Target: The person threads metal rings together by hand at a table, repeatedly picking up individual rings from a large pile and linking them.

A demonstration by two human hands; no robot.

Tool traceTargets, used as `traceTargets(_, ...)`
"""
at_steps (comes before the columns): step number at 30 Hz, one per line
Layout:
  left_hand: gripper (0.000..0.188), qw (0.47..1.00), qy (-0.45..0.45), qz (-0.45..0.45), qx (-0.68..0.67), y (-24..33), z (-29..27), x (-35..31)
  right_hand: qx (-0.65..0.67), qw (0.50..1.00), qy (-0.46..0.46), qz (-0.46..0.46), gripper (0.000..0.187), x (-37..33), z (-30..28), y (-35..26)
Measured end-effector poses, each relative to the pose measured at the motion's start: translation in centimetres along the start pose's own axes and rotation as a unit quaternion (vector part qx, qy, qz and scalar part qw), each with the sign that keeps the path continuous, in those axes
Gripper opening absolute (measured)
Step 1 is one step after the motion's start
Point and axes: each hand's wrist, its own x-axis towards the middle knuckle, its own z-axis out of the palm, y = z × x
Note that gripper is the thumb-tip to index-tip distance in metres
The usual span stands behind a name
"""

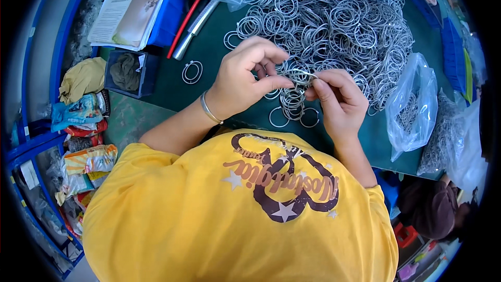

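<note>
My right hand [342, 99] pinches a thin silver wire ring [302, 73] between thumb and fingertips, just above the near edge of the pile. Close to that ring's other side is my left hand [250, 73], its thumb and forefinger curved with a gap between them; I cannot tell whether the thumb tip touches the wire. Under both hands a few loose rings [279, 117] lie on the dark green table [209, 81]. Beyond them spreads a large heap of the same metal rings [344, 15].
At left are two joined rings [192, 72], a red stick [182, 28], a metal rod [195, 30], a dark bin [125, 73] and a blue box with papers [133, 8]. A clear plastic bag [412, 107] with rings lies right. Another person [430, 206] is at lower right.
</note>
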Motion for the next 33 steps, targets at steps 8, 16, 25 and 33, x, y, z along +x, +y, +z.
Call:
traceTargets(8, 0.015, 0.998, -0.003, 0.059, 0.004, 0.7, 0.1, -0.1, 0.009, 1.000, -0.007, -0.025, 0.010, -0.4, -0.5, 0.2)
traceTargets(16, 0.011, 0.973, -0.013, -0.086, -0.214, 1.4, 0.5, -0.4, -0.175, 0.969, 0.006, -0.177, 0.016, -0.8, -0.8, 0.0)
traceTargets(25, 0.016, 0.972, 0.009, -0.092, -0.216, 1.9, 1.0, -1.1, 0.128, 0.986, 0.023, 0.104, 0.019, -1.5, -0.6, -1.1)
traceTargets(33, 0.016, 0.975, -0.063, 0.188, 0.104, 1.9, 1.0, -0.6, 0.138, 0.983, 0.036, 0.118, 0.016, -2.5, -0.7, -1.4)
